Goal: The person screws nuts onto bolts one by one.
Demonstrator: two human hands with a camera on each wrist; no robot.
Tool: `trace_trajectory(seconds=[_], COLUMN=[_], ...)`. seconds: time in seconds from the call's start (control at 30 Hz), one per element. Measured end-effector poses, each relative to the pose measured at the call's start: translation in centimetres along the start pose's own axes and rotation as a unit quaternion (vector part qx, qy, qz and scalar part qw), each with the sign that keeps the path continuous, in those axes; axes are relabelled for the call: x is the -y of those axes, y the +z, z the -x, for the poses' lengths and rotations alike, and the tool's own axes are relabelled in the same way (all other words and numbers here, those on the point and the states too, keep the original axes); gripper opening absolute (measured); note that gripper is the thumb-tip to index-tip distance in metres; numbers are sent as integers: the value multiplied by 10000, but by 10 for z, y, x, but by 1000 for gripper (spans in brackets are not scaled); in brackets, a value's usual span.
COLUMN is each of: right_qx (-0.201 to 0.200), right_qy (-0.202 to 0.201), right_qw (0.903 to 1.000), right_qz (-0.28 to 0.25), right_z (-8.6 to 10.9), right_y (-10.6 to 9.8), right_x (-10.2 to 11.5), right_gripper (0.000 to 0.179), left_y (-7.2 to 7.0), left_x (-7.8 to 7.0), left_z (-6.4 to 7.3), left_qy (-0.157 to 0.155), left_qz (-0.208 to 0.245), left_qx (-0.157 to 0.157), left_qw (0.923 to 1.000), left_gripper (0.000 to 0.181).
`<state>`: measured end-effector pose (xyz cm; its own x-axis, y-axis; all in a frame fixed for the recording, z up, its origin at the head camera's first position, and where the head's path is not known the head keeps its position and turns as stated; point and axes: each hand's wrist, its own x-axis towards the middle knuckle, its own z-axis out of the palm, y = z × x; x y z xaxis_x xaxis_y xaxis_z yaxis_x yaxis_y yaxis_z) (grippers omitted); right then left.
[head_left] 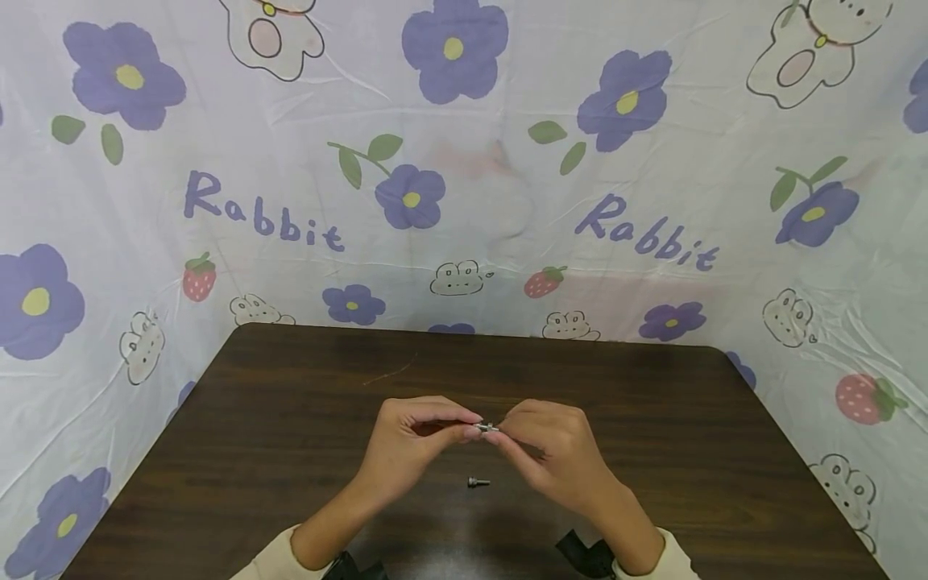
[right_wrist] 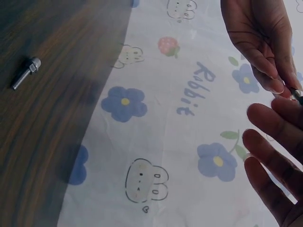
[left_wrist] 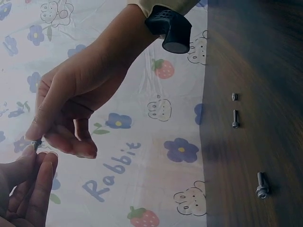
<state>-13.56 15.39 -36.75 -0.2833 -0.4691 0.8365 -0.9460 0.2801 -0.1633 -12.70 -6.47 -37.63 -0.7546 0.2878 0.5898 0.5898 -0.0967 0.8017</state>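
Note:
My left hand [head_left: 416,443] and right hand [head_left: 558,447] meet above the table, fingertips almost together. Between them is a small metal bolt [head_left: 487,428], pinched by thumb and fingers from both sides; fingertips hide much of it. In the right wrist view the other fingers of my right hand [right_wrist: 279,156] spread away from it. Below the hands, a bolt with a nut near its head [head_left: 478,482] lies on the table. The left wrist view also shows a smaller bolt [left_wrist: 236,119] and a loose nut [left_wrist: 235,97] lying in line with it.
The dark wooden table [head_left: 304,387] has rounded far corners. A white cloth [head_left: 493,242] printed with flowers, rabbits and strawberries hangs behind it and at both sides. A black device [left_wrist: 173,30] is strapped to my right wrist.

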Motion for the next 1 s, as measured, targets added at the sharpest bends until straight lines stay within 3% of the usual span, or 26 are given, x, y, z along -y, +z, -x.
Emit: trace_trajectory(seconds=[0.27,0.37,0.77,1.0], right_qx=[152,-12,-178,-133], right_qy=[306,262,-160,25], right_qw=[9993,9995,9997,9998], right_qz=[179,159,62,108], right_z=[1,1,-3,0], right_y=[-1,-2,-1,1], right_x=[2,2,2,2], right_gripper=[26,30,15,21], left_y=[-1,-1,0,0], left_x=[-1,-1,0,1], left_z=[0,0,0,0], left_qy=[-32,-76,-113,-66], left_qz=[-64,23,111,146], left_qx=[-30,-34,-7,37], left_qw=[10000,10000,9999,9999], left_gripper=[10,10,11,12])
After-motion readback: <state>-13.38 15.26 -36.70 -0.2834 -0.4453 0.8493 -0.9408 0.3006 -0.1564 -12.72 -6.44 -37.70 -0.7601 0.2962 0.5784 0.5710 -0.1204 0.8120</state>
